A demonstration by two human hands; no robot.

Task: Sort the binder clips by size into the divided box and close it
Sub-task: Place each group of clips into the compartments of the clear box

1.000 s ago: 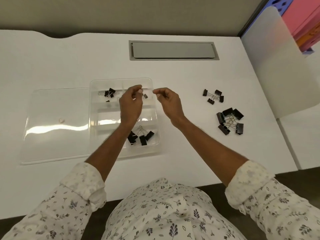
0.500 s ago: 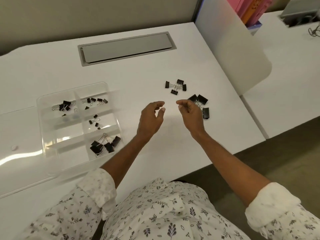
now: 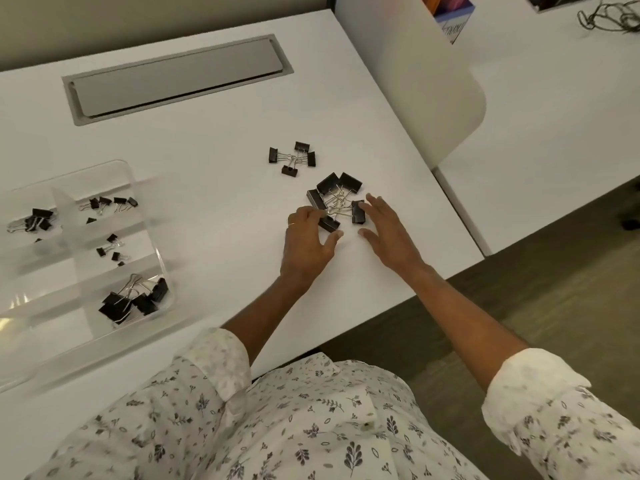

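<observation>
A pile of large black binder clips (image 3: 337, 197) lies on the white table near its right front edge. My left hand (image 3: 306, 247) reaches it from the left, fingertips resting on the nearest clip, thumb apart. Coming from the right, my right hand (image 3: 389, 230) is spread, one finger beside another clip of the pile. Neither hand has lifted anything. A smaller cluster of medium clips (image 3: 292, 157) sits just behind. The clear divided box (image 3: 152, 237) stands at the left with clips in several compartments: large ones (image 3: 133, 301) nearest, tiny ones (image 3: 112, 251) behind them.
The box's clear lid (image 3: 41, 355) lies flat at the lower left. A grey cable hatch (image 3: 180, 74) is set into the table's far side. A white rounded panel (image 3: 415, 81) stands at the right edge, with a neighbouring desk (image 3: 554, 116) beyond it.
Both hands left the divided box and moved right to the pile of large clips, where they now touch it. My view swung right, so the box now sits at the left.
</observation>
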